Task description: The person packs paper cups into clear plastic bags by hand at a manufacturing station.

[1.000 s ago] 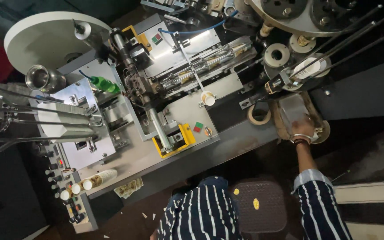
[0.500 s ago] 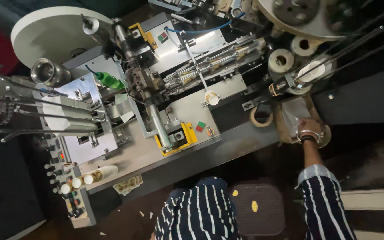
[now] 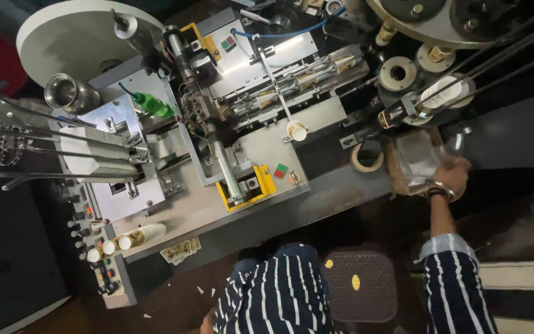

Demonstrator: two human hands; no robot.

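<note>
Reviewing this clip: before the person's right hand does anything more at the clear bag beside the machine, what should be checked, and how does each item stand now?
1. Right hand is at the clear plastic bag: ok.
2. Firm grip on bag: cannot tell, fingers blurred.
3. Left hand in view: not ok, out of frame.
4. Tape roll lies apart from the bag: ok.
5. Paper cup upright on the machine deck: ok.

- The right hand [image 3: 451,173] has lifted slightly from the brown tray's [image 3: 397,176] lower rim toward its right edge.
- Its fingers [image 3: 461,164] now touch a clear plastic bag [image 3: 418,159] lying in the tray.
</note>
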